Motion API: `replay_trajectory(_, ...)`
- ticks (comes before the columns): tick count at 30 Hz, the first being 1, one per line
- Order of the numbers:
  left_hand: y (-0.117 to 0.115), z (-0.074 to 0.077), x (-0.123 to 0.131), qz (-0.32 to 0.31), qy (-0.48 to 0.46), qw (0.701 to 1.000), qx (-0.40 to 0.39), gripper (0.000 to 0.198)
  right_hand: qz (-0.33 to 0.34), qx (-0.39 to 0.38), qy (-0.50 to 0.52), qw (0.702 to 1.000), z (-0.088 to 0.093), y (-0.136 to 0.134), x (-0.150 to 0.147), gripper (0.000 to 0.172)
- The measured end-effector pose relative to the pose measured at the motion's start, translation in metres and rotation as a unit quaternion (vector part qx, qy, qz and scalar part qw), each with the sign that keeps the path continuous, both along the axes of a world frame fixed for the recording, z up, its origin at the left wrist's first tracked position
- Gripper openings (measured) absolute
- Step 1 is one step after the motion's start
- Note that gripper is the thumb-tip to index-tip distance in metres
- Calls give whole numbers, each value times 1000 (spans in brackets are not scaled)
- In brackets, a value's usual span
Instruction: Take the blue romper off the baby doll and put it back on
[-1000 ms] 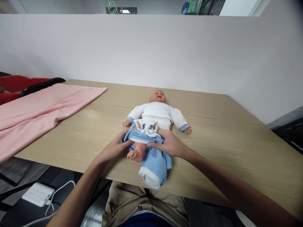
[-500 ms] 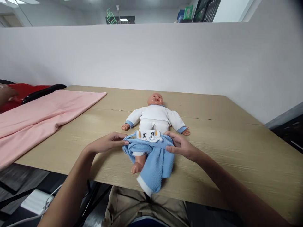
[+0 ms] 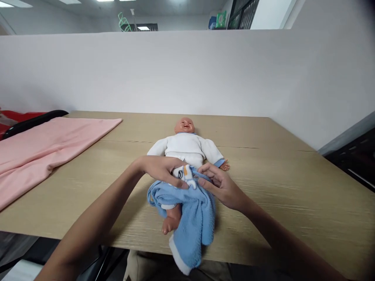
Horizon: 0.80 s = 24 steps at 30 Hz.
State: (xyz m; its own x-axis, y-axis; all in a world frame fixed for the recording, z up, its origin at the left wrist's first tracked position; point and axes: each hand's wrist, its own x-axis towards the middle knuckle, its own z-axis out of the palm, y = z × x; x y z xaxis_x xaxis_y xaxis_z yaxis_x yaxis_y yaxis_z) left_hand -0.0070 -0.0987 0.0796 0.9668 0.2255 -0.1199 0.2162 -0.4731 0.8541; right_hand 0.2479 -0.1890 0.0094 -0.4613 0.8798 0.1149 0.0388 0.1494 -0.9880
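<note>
A baby doll [image 3: 185, 144] in a white top with blue cuffs lies on its back, head toward the wall. Blue fleecy pants [image 3: 191, 218] with white cuffs are bunched around its legs; one bare foot [image 3: 170, 224] sticks out of a leg opening, and the other foot is hidden. The other pant leg hangs past the table's front edge. My left hand [image 3: 164, 171] lies over the waist, its fingers closed on the pants beside the white face patch [image 3: 183, 173]. My right hand [image 3: 221, 185] pinches the waistband on the right side.
A pink cloth [image 3: 55, 152] covers the left part of the wooden table [image 3: 263, 175]. Behind it is a red thing with a black rim [image 3: 35, 123]. A white wall [image 3: 175, 70] stands behind the table. Something dark [image 3: 356, 156] is at the far right.
My left hand has moved right from the pants' left edge to the face patch, partly covering it. My right hand stays at the right side. The view has shifted; the person's hand at far left is gone.
</note>
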Motion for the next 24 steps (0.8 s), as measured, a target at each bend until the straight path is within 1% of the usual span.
replay_trajectory(3, 15, -18, 8, 15, -63, 997, -47, 28, 106, -58, -57, 991, 4, 2, 17, 42)
replay_trajectory(4, 17, -24, 9, 21, -68, 995, -70, 31, 133, -67, -66, 987, 5, 2, 21, 41)
replay_trajectory(5, 19, -29, 9, 20, -67, 992, -101, 35, 147, -68, -61, 985, 6, 2, 24, 40)
replay_trajectory(7, 18, -36, 9, -9, -52, 984, -169, 46, 140, -66, -13, 988, 8, 2, 27, 42)
replay_trajectory(8, 18, -39, 9, -31, -37, 980, -191, 48, 130, -65, 15, 989, 8, 2, 27, 43)
replay_trajectory(9, 17, -40, 8, -53, -19, 978, -201, 46, 121, -66, 34, 990, 9, 2, 26, 45)
replay_trajectory(11, 16, -42, 6, -81, 8, 978, -194, 35, 109, -81, 38, 990, 11, 2, 25, 50)
replay_trajectory(12, 16, -43, 6, -85, 11, 978, -189, 31, 116, -96, 32, 988, 13, 2, 24, 53)
replay_trajectory(13, 17, -45, 4, -85, 4, 979, -187, 29, 134, -116, 24, 984, 15, 2, 24, 57)
replay_trajectory(16, 20, -51, 2, -81, -30, 979, -182, 34, 220, -162, -24, 962, 23, 2, 25, 69)
replay_trajectory(17, 21, -53, 1, -76, -38, 981, -176, 35, 242, -160, -54, 955, 25, 1, 26, 68)
replay_trajectory(18, 21, -54, 1, -70, -42, 982, -169, 35, 253, -149, -84, 952, 27, 1, 27, 62)
replay_trajectory(20, 21, -56, 1, -60, -36, 984, -162, 37, 245, -106, -114, 957, 27, -1, 28, 45)
replay_trajectory(21, 20, -56, 2, -57, -31, 984, -165, 38, 233, -87, -109, 962, 26, -2, 29, 41)
replay_trajectory(23, 18, -56, 2, -58, -25, 979, -192, 42, 197, -81, -72, 974, 24, -5, 29, 40)
replay_trajectory(24, 17, -56, 2, -64, -25, 975, -211, 46, 180, -95, -53, 978, 23, -6, 29, 45)
